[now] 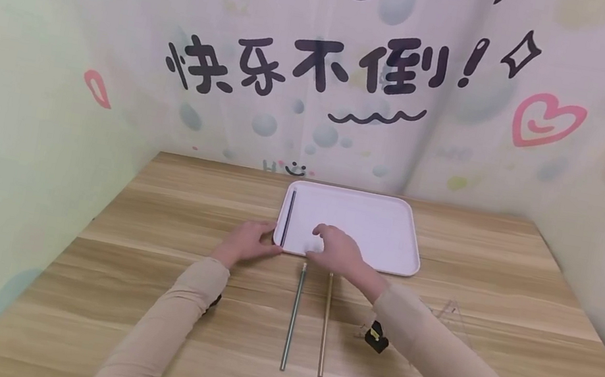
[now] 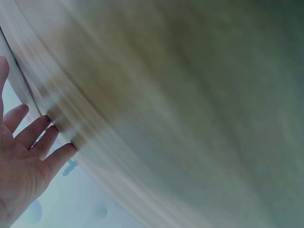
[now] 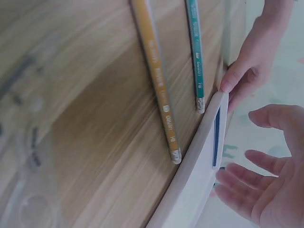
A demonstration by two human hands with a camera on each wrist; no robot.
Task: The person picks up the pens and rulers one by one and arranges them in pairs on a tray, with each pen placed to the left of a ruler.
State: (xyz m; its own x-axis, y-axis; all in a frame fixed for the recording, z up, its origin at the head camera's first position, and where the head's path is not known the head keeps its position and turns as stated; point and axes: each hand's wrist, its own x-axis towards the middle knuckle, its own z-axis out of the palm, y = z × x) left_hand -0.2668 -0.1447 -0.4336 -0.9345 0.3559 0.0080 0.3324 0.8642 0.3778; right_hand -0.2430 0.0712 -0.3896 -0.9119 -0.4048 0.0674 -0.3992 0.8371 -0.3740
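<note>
In the head view my left hand (image 1: 250,243) is at the near left corner of a white tray (image 1: 356,224). Its thumb touches the front edge and its fingers reach to the left rim, rather straight in the left wrist view. A dark pencil (image 1: 288,216) lies in the tray along that left side. Over the tray's front part is my right hand (image 1: 337,250), holding nothing, its fingers apart and loosely bent. In front of the tray, a green pencil (image 1: 292,320) and a yellow pencil (image 1: 325,329) lie side by side on the table, eraser ends toward the tray.
A small black object with a yellow patch (image 1: 376,337) lies beside my right forearm, with a clear set square (image 1: 452,314) partly behind the sleeve. Another black object (image 1: 214,302) is mostly covered by my left forearm. A printed cloth (image 1: 310,143) hangs behind the wooden table.
</note>
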